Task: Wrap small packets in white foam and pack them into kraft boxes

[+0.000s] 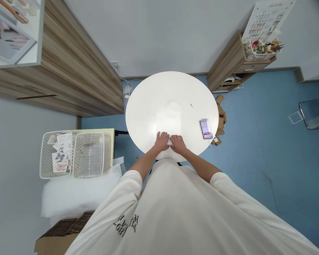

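My left hand (pixel 162 141) and my right hand (pixel 178 143) are side by side at the near edge of a round white table (pixel 172 88). Their fingers point forward and curl down, and the thumbs turn towards each other. Between them shows a small white thing (pixel 170 141), perhaps folded cloth or paper; both hands seem to grip it. Most of it is hidden under the fingers, and it blends with the white tabletop. To the right of my right hand lies a phone (pixel 206 129) with a blurred purple screen, apart from both hands.
White plastic baskets (pixel 88 154) with cards and clear packs stand at left, above white wrapped material (pixel 79 194). Wooden cabinets (pixel 77 63) rise behind them. Cardboard (pixel 221 120) lies beyond the table's right edge. A small cabinet (pixel 225 63) bears a flower basket (pixel 262 55).
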`<state>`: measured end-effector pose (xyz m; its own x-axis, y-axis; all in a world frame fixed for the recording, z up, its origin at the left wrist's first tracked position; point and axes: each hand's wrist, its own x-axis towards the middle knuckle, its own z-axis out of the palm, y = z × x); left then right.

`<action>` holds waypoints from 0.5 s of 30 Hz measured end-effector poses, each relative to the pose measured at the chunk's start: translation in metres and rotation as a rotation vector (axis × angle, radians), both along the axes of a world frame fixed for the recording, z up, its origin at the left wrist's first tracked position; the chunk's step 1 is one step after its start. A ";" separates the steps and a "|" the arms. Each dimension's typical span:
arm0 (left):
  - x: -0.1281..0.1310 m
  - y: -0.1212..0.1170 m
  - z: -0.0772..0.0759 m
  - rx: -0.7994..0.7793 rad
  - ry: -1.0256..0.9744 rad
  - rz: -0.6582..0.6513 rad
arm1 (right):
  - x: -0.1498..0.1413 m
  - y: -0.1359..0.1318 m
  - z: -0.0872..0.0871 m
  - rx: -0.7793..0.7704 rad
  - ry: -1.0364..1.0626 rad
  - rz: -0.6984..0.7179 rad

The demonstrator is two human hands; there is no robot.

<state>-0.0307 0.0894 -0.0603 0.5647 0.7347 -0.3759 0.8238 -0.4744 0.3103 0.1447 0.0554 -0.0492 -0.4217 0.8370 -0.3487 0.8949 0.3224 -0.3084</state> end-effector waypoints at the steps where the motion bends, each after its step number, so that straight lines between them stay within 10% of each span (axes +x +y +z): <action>1: 0.000 -0.001 0.001 -0.006 0.000 -0.004 | 0.000 0.000 0.000 -0.001 0.006 0.010; 15: -0.008 0.017 0.010 0.045 -0.090 0.104 | 0.014 0.037 0.003 -0.027 0.174 -0.060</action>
